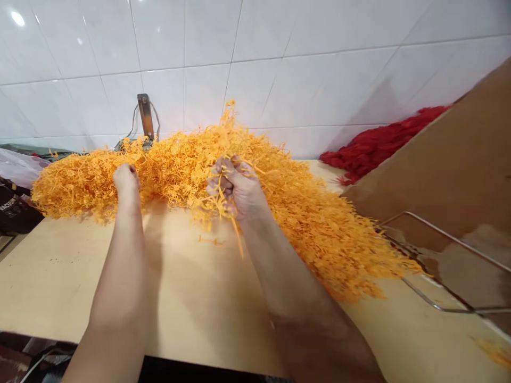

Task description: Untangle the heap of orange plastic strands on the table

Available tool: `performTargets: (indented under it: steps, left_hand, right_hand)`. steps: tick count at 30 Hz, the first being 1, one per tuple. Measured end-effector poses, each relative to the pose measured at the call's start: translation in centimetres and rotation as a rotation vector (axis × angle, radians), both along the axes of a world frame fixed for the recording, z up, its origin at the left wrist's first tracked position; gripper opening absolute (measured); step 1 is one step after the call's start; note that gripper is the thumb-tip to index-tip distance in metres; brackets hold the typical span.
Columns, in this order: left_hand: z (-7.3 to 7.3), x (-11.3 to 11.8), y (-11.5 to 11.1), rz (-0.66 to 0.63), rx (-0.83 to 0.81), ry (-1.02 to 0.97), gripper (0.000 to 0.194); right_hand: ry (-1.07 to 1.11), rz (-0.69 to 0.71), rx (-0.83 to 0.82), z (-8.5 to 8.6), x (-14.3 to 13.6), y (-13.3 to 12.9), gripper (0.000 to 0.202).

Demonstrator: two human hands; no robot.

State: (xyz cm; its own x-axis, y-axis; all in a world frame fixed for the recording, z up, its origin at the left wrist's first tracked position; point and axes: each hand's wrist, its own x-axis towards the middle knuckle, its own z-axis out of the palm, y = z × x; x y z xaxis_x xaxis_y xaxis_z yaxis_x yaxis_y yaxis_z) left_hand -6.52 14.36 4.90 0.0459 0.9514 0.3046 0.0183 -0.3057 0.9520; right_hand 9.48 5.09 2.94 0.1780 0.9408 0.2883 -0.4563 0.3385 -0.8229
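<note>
Orange strands (pixel 303 213) lie heaped across the back of our table (pixel 59 276). Our right hand (pixel 235 186) is closed in a fist around a tuft of them; our left hand (pixel 126 181) digs into the heap, its fingers hidden, so we cannot tell its grip.

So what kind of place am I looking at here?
Probably a small craft or packing workshop: a plain work table against a white tiled wall, heaped with orange strands, more red strands behind, and the right hand gripping a bunch.

Right hand (pixel 235 189) fisted, left hand (pixel 126 183) extended
</note>
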Motion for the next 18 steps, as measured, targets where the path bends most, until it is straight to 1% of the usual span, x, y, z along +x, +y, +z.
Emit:
performTargets:
  steps: [2, 3, 4, 6, 7, 10, 12, 13, 15, 16, 18]
  left_hand:
    - [1.1, -1.1, -0.2, 0.058, -0.032, -0.085, 0.02]
    - [1.6, -1.0, -0.6, 0.059, -0.029, -0.106, 0.017]
    - [2.0, -0.7, -1.1, 0.024, -0.018, -0.103, 0.014]
    - [2.4, 0.4, -2.2, -0.099, 0.023, -0.026, 0.01]
    - [2.6, 0.9, -2.8, -0.18, 0.041, 0.052, 0.01]
    - [3.2, 1.2, -4.6, -0.441, 0.065, 0.366, 0.015]
    - [3.8, 0.9, -5.7, -0.561, 0.095, 0.568, 0.016]
    - [4.0, 0.8, -6.1, -0.583, 0.122, 0.647, 0.015]
    - [4.2, 1.1, -6.8, -0.582, 0.171, 0.774, 0.011]
    - [4.1, 1.4, -6.9, -0.57, 0.187, 0.815, 0.012]
    - [3.6, 2.5, -6.9, -0.531, 0.211, 0.841, 0.024]
  right_hand:
    - [0.076, -0.098, -0.055, -0.1, 0.3, 0.4, 0.04]
    - [0.113, -0.141, -0.084, -0.1, 0.4, 0.7, 0.037]
    - [0.147, -0.171, -0.104, -0.2, 0.5, 0.8, 0.034]
    - [0.213, -0.204, -0.11, -0.2, 0.7, 1.0, 0.031]
    - [0.24, -0.208, -0.104, -0.1, 0.7, 1.0, 0.031]
    - [0.337, -0.225, -0.087, 0.4, 0.8, 0.7, 0.026]
    - [0.4, -0.277, -0.111, 0.7, 0.9, 0.6, 0.024]
    - [0.426, -0.306, -0.123, 0.7, 0.9, 0.6, 0.024]
    - [0.468, -0.34, -0.124, 0.8, 0.9, 0.7, 0.024]
    - [0.486, -0.338, -0.114, 0.8, 0.9, 0.7, 0.024]
    - [0.515, -0.312, -0.102, 0.9, 0.8, 0.8, 0.023]
